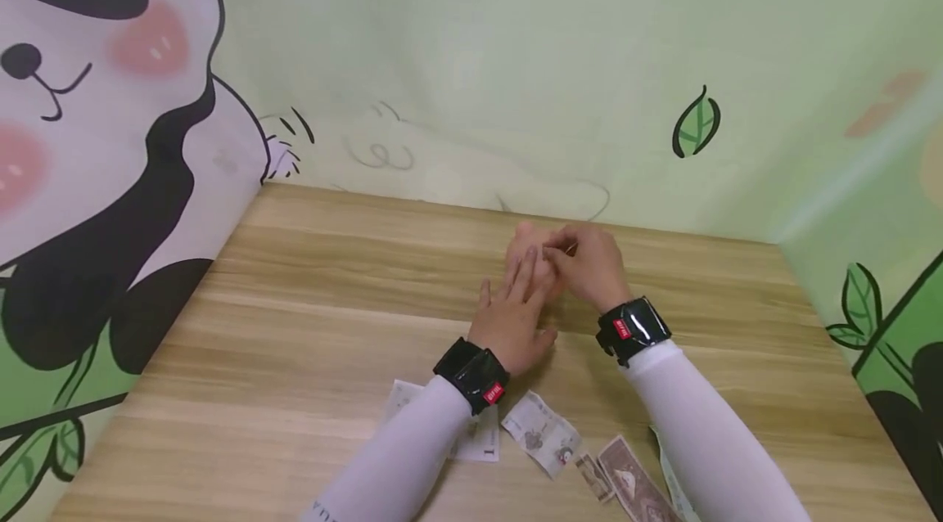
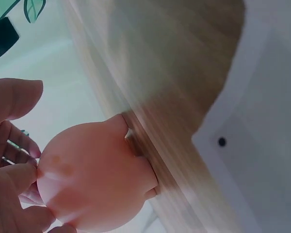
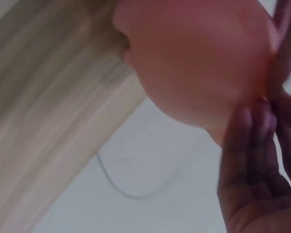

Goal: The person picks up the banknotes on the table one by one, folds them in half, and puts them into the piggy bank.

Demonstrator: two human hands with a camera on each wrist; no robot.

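Note:
A round pink piggy bank (image 1: 523,240) with short feet stands on the wooden table near the wall. My left hand (image 1: 510,330) reaches to it with fingers spread and fairly straight, the fingertips resting on its near side. In the left wrist view, the piggy bank (image 2: 94,177) has its feet on the tabletop. My right hand (image 1: 592,264) is at its top right, thumb and fingers curled together at the surface. The right wrist view shows those fingers (image 3: 250,160) close against the piggy bank (image 3: 199,58); I cannot tell whether something small is pinched between them.
Several banknotes lie near the front: a pale note (image 1: 482,440) partly under the left forearm, another pale note (image 1: 541,434), a small brown note (image 1: 593,477), a larger brown one (image 1: 635,483) and a greenish one (image 1: 669,477) beside the right sleeve. A painted wall (image 1: 457,96) bounds the table's back.

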